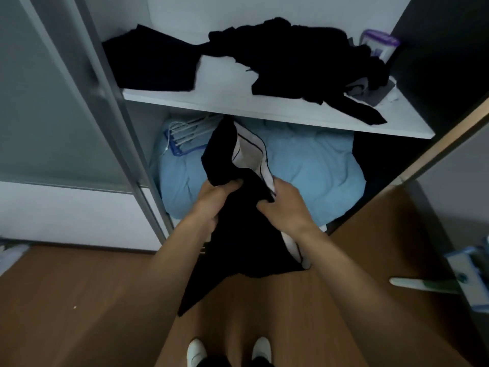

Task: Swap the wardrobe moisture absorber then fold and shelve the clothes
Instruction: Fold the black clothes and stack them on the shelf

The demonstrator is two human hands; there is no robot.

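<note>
Below the white wardrobe shelf [264,112], I hold a black garment with a white striped panel [238,247] in both hands. My left hand [211,202] bunches its upper fold and my right hand [287,207] pinches the white edge, probably to straighten it for folding. At that shelf's right end stands the purple-lidded plastic moisture absorber [381,45], beside a heap of unfolded black clothes [304,64].

The garment [238,234] was black, with a white panel edged in thin black stripes. The shelf [238,102] was white; the folded cloth [150,62] and the heap of clothes [304,62] were black too. The moisture absorber [381,45] was white with purple trim, the bedding [312,165] pale blue, the floor [92,300] brown.
</note>
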